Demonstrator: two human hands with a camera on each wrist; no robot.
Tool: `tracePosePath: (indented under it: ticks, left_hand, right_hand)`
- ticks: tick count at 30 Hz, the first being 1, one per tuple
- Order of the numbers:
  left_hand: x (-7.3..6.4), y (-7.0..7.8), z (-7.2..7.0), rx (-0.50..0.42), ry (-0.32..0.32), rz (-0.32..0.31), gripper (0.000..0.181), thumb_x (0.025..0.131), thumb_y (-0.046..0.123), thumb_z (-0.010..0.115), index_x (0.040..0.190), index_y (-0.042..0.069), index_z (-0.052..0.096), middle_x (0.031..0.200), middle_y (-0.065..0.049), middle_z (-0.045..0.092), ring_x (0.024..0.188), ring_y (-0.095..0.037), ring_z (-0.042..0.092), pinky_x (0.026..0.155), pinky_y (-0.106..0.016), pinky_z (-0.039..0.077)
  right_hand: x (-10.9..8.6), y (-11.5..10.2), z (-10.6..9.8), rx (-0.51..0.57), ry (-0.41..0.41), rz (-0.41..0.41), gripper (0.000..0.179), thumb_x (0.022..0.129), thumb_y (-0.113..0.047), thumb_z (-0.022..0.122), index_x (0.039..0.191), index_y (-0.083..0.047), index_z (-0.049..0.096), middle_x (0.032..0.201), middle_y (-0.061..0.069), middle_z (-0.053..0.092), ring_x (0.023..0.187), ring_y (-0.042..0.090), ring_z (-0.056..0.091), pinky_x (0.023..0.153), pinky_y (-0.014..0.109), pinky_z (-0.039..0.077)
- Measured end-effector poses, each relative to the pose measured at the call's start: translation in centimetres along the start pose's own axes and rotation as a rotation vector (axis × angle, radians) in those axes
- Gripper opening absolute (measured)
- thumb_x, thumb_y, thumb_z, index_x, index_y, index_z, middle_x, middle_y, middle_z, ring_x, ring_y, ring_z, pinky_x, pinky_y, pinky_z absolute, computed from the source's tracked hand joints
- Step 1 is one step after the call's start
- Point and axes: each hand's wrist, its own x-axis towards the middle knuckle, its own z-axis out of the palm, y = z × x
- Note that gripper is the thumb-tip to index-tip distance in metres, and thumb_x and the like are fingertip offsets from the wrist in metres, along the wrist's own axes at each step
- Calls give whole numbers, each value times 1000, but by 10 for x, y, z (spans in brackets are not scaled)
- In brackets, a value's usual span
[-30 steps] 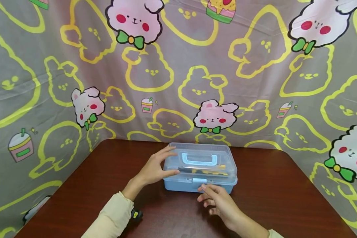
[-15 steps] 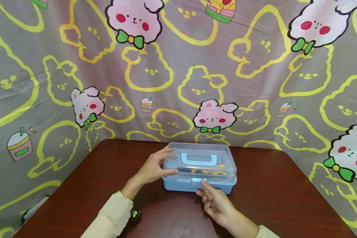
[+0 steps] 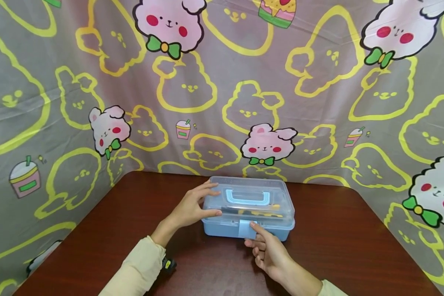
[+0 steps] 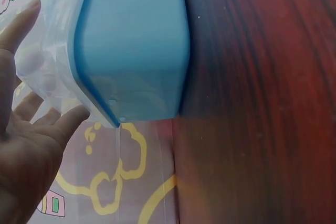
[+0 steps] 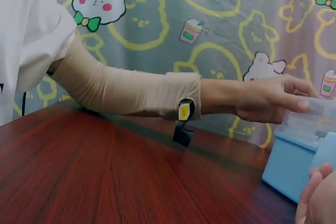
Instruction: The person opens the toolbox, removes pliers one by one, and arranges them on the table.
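Left hand (image 3: 190, 207): fingers spread, touching clear lid (image 3: 277, 195). Right hand (image 3: 271, 253): apparently pinching latch (image 3: 245, 230), underside hidden from here. Between them: blue box (image 3: 222, 230).

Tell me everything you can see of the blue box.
The box looks like plastic, with a blue base, a clear lid, a light-blue handle on top and a light-blue latch in front. It stands upright on the reddish-brown table, lid down; whether the latch is fastened, I cannot tell. Yellow and dark contents show through the lid. The left grip touches the lid's left side, and the right grip touches the latch.
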Motion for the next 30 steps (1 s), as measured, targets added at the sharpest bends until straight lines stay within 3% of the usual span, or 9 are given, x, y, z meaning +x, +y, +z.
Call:
tracePosePath:
  ticks: [8, 13, 20, 24, 30]
  left_hand:
    - [2, 1, -2, -26, -8, 1, 60, 84, 32, 89, 135, 8, 69, 155, -6, 50, 151, -30, 28, 99, -52, 48]
    - [1, 1, 1, 4, -7, -17, 62, 85, 36, 88, 136, 9, 68, 156, -6, 48, 151, -28, 28, 97, -51, 49]
    - [-2, 4, 5, 25, 7, -47, 62, 85, 39, 88, 136, 11, 67, 157, -9, 46, 152, -28, 27, 110, -57, 37]
    - [-7, 10, 6, 18, 13, -64, 71, 86, 36, 87, 145, 8, 58, 160, -11, 42, 151, -29, 29, 110, -55, 38]
    - [-20, 19, 2, -5, 91, -108, 90, 82, 30, 91, 154, 4, 43, 158, -14, 40, 142, -34, 42, 101, -54, 47]
  right_hand:
    - [-3, -6, -5, -16, -123, 58, 74, 94, -49, 69, 138, 4, 41, 91, 2, 71, 58, 2, 51, 54, 17, 40]
    - [-4, -6, -10, -49, -161, 49, 68, 96, -48, 67, 137, 4, 50, 94, 0, 71, 61, 2, 51, 56, 17, 41]
    - [-4, -1, -20, -160, -133, -5, 60, 97, -45, 69, 133, 2, 56, 97, 4, 73, 64, 6, 54, 59, 22, 43]
    - [-10, -1, -29, -284, -95, -96, 56, 98, -39, 70, 131, 5, 60, 93, 6, 73, 63, 9, 55, 58, 26, 46]
    - [-23, -13, -46, -545, 40, -366, 33, 97, -24, 74, 114, 4, 71, 86, 11, 73, 59, 17, 57, 53, 28, 49]
